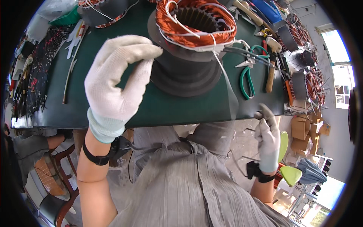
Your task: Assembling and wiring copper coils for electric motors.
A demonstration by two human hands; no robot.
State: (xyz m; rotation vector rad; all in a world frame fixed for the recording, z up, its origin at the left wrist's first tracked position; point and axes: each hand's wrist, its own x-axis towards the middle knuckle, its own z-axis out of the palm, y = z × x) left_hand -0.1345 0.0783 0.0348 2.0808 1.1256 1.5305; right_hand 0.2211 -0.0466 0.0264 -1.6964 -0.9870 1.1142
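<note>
A motor stator (185, 72) with a dark grey body stands on the green bench top, its orange copper windings (166, 22) upward. White cord is laced around the windings, and a pale, thin strip (228, 83) hangs from them toward the bench's front edge. My left hand (115, 77), in a white knitted glove, is beside the stator's left side. Its thumb and fingertips come together in a pinch; I cannot make out anything between them. My right hand (268, 138), also gloved, is lower right, off the bench edge. Its fingers are curled together, and what they hold, if anything, is unclear.
Green-handled scissors (247, 77) lie right of the stator, near a wooden-handled hammer (270, 75). More wound stators (298, 85) stand at the right. Dark sleeving bundles (38, 75) lie on the left. Another stator (100, 13) is at the back left. A chair (56, 204) stands lower left.
</note>
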